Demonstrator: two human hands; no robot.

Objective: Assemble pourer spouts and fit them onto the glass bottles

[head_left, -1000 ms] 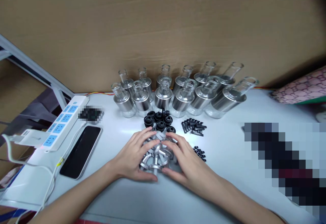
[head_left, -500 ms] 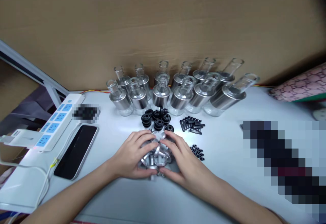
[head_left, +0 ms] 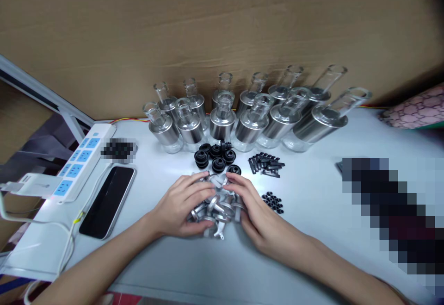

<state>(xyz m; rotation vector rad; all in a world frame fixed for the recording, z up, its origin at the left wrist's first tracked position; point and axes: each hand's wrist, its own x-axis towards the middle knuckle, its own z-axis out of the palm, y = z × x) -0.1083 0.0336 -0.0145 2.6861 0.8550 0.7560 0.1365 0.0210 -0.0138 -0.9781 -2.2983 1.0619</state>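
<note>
On the counter (head_left: 312,194), heaped between left hand (head_left: 182,203) and right hand (head_left: 255,210), both spread and curved about the sides: silvery fittings (head_left: 219,207). Probably light, stiff, smooth enough to slip; best gripped by stem or rim. Just beyond, black stoppers (head_left: 218,164), in the way of breakable-looking glass bottles (head_left: 222,122); to the right, small black rods (head_left: 266,163) and rings (head_left: 273,202).

Left hand (head_left: 182,203) and right hand (head_left: 255,212) cupped around heap of silvery metal fittings (head_left: 214,203), fingers spread, touching outer pieces. Black ribbed stoppers (head_left: 218,164) just behind heap. Slim black sticks (head_left: 270,163) and small black rings (head_left: 273,200) to right. Twelve glass bottles (head_left: 222,130) with metal bands, two rows, before cardboard sheet (head_left: 208,22). Left side: smartphone (head_left: 107,203), white power strip (head_left: 79,162).
</note>
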